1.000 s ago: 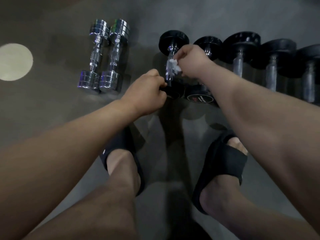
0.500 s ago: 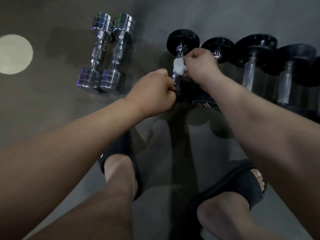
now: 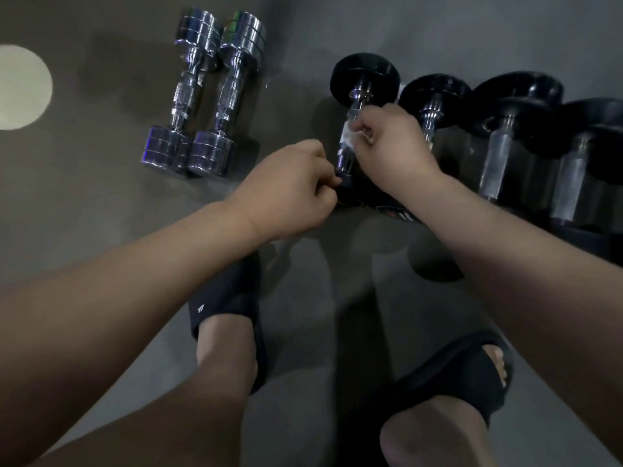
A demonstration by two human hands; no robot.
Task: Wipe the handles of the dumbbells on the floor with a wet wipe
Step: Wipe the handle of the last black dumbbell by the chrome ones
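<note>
Lower frame: two feet in black slippers [image 3: 226,308] stand on the grey floor [image 3: 101,203], one on each side of the work.

Centre frame: the left hand [image 3: 286,190] has its fingers curled tight at the near end of the black dumbbell [image 3: 364,75], apparently clasping it to steady it. The right hand [image 3: 391,146] pinches the wet wipe [image 3: 349,138] against the handle [image 3: 345,160], roughly at mid-length, with fingers folded round the bar.

Upper right: a row of further black dumbbells [image 3: 505,136] lies just beside the one in hand; handles untouched at this moment. Upper left: two chrome dumbbells [image 3: 202,92] lie side by side, well apart from the hands. A pale disc [image 3: 20,85] marks the floor at the left edge.

Risks, as judged:
- The wipe is small and bunched, so part of the handle may be missed.
- If the left hand's hold slackens, the dumbbell could roll into its neighbour or towards the toes.
- The right knuckles sit close to the adjacent bar; a long stroke could knock them.
</note>
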